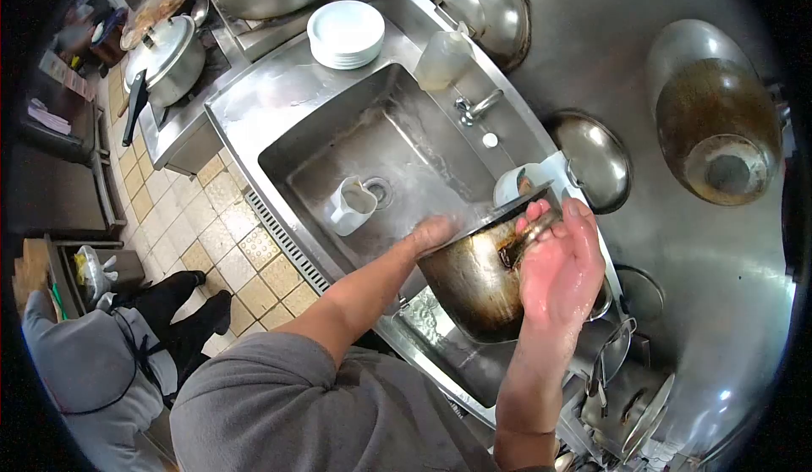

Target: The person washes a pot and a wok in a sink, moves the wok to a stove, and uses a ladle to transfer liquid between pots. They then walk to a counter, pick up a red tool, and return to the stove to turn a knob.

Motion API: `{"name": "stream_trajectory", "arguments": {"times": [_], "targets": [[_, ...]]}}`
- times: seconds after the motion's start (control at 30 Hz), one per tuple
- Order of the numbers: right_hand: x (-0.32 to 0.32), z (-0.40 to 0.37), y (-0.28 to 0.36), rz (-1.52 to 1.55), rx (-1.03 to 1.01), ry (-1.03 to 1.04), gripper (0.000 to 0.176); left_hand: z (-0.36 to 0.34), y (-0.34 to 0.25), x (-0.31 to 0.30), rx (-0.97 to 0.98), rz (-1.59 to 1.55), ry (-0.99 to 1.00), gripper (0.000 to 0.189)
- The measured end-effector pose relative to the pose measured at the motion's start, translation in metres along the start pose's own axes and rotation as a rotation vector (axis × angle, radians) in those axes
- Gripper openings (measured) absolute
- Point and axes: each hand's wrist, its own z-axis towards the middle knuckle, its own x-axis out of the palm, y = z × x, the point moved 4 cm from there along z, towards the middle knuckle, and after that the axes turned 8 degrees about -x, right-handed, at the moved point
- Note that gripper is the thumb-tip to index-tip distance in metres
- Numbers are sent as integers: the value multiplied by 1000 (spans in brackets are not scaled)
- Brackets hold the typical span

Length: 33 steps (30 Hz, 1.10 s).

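A large metal pot (474, 290) with brown scorch marks is tilted over the divider between two sink basins, its mouth turned away from me. My right hand (562, 265) is wrapped round the pot's side handle (533, 237). At the left end of the rim is my left hand (433, 233), its fingers smeared by motion; whether it grips anything cannot be made out. Water or steam blurs the sink (309, 138) beyond. A white plastic pitcher (351, 208) lies beside the drain (377, 191).
Stacked white plates (345, 34) sit at the sink's far left corner. A plastic jug (444, 59) and a faucet (480, 108) line the back edge. Metal lids (592, 157) and a wok (719, 125) lean along the wall. Another person (85, 362) stands at left.
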Motion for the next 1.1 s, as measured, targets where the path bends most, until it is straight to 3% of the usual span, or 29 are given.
{"name": "stream_trajectory", "arguments": {"times": [0.3, 0.37, 0.43, 0.5, 0.63, 0.7, 0.77, 0.83, 0.97, 1.03, 1.1], "targets": [[-18, -13, 26, -39, -105, -14, 18, -20, -32, 30, 91, -364, -39, 61], [-38, -21, 45, 66, -128, -20, 15, -37, -59, 21, -114, -620, 254, 60], [-68, -35, 66, 65, -176, -36, 15, -53, -87, 35, -126, -641, 591, 57], [-109, -58, 89, 19, -205, -86, 13, -98, -122, 30, -223, -591, 287, 53], [-229, -117, 111, 22, -191, -344, 13, -70, -101, 78, -45, -363, 470, 45], [-295, -150, 101, 60, -204, -551, 14, -72, -114, 92, 0, -104, 302, 51], [-339, -179, 90, 29, -163, -693, 16, -63, -129, 118, 68, -10, 313, 52], [-392, -204, 75, -65, -92, -752, 32, -63, -149, 143, 2, 245, 292, 54], [-459, -241, 50, -532, 111, -794, 49, -51, -199, 196, 103, 640, 229, 68], [-495, -254, 29, -604, 293, -623, 57, -49, -219, 222, 148, 740, 226, 67], [-516, -261, 11, -829, 374, -511, 48, -40, -240, 247, 200, 825, 209, 67]]}}
